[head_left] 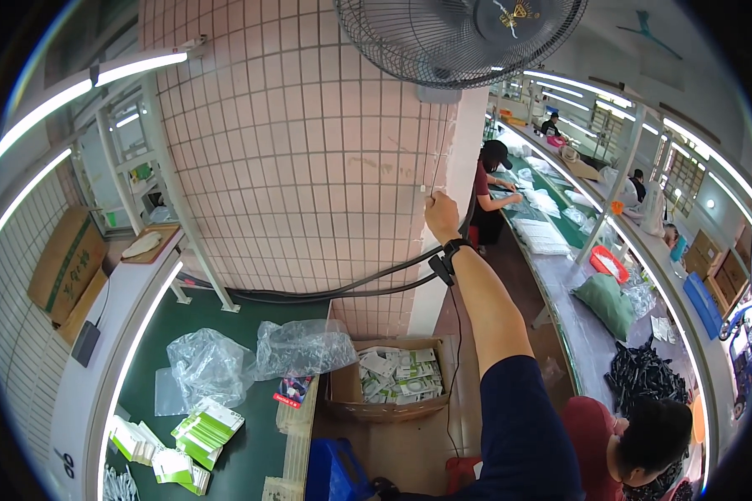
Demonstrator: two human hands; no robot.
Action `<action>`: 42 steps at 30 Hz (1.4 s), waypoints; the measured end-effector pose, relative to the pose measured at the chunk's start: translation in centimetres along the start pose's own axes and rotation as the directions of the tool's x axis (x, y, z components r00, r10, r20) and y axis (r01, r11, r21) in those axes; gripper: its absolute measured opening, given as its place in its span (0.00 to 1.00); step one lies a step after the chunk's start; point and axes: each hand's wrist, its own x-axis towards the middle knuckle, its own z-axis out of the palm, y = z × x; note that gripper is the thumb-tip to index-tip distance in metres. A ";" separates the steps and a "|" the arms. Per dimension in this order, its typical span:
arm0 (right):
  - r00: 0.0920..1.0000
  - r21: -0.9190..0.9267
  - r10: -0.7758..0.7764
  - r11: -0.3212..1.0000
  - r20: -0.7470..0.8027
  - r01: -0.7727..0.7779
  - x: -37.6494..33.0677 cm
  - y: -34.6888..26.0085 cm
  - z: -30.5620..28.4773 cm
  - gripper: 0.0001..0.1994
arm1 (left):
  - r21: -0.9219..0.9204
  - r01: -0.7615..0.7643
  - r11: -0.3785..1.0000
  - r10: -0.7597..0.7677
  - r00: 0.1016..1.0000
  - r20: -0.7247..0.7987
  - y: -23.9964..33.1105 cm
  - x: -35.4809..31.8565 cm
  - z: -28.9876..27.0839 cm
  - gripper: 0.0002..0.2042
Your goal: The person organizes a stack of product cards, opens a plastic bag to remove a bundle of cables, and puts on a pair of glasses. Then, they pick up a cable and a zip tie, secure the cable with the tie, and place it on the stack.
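Observation:
My right arm, in a dark blue sleeve with a black band at the wrist, reaches up in front of the tiled wall. My right hand point(443, 215) is closed with the fingers pinched round the lower end of a thin pull cord point(435, 163). Above it, the cord runs up toward a black wall fan point(468, 42) with a wire cage. My left hand is out of view.
Green and white packets point(207, 432) and clear plastic bags point(209, 367) lie on the green table at left. A cardboard box point(388, 411) of packets and a blue bin point(336, 472) stand below. Co-workers sit along the benches at right. Black cables point(334, 292) cross the wall.

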 end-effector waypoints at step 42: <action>0.994 -0.124 0.088 0.988 -0.067 -0.096 4.2 -0.9 4.9 0.15 | -0.204 0.124 0.971 -0.155 0.977 -0.145 1.8 -4.8 1.3 0.11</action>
